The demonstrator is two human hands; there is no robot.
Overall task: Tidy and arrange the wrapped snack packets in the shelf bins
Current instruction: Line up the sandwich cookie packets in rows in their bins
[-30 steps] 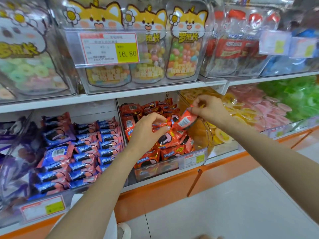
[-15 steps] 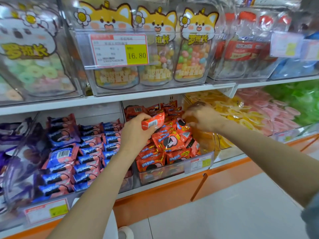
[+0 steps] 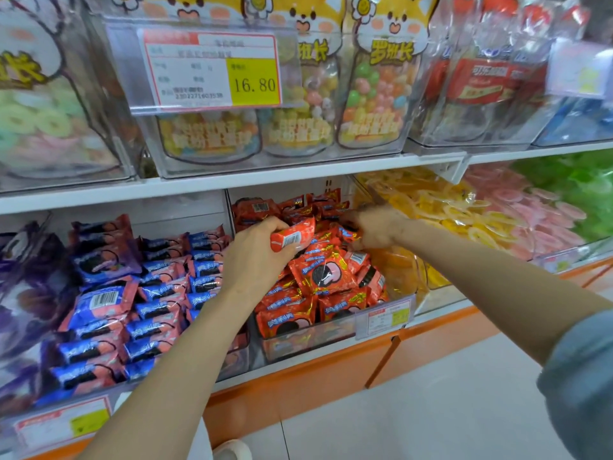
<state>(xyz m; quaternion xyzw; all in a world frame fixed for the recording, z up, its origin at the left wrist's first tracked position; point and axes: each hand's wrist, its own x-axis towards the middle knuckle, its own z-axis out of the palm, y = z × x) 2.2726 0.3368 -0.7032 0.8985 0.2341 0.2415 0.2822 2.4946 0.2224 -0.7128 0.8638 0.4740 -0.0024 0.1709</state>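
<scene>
Red packet (image 3: 292,234) is gripped in the left hand (image 3: 257,257) above the clear bin (image 3: 308,340). The right hand (image 3: 376,227) reaches into the pile (image 3: 326,277) there; I cannot tell whether it grasps anything.

Left hand (image 3: 255,257) and right hand (image 3: 376,229) bare; grey-blue sleeve (image 3: 578,376) on right arm.

L hand (image 3: 255,257) gripping; R hand (image 3: 374,229) curled (blurry).

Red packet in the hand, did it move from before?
Yes. The red packet went left, away from the yellow sweets bin, and the left hand now grips it.
</scene>
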